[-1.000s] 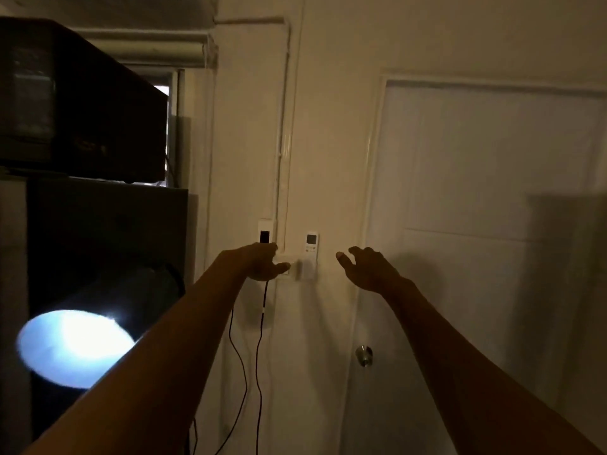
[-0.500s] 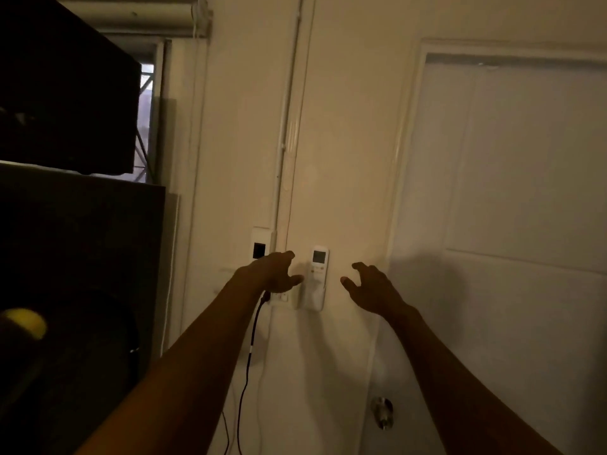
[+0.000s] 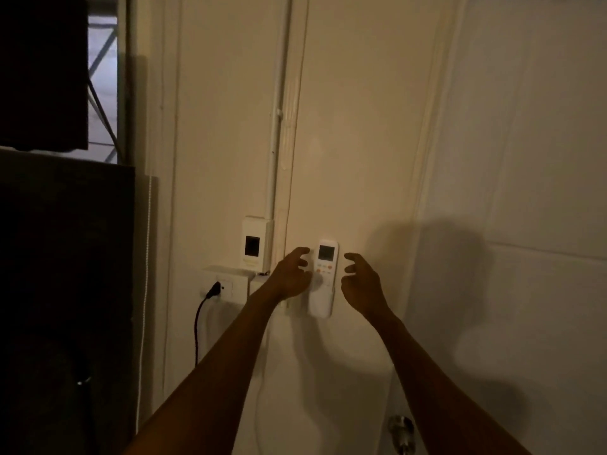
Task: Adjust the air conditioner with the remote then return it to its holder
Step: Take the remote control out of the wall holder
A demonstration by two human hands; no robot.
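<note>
We can't read the remote (image 3: pixel 324 265): its screen and buttons are too small and dim. The holder (image 3: pixel 320 303) hides its lower half. The left hand (image 3: pixel 290 276) covers its left edge. The knob (image 3: pixel 401 433) blurs at the bottom edge.

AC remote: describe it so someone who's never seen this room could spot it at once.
Start at the white door on the right and move left past its frame to the cream wall. The remote sits upright in a wall holder, between both open hands. Unlike the white box to its left, it has a screen and coloured buttons.
</note>
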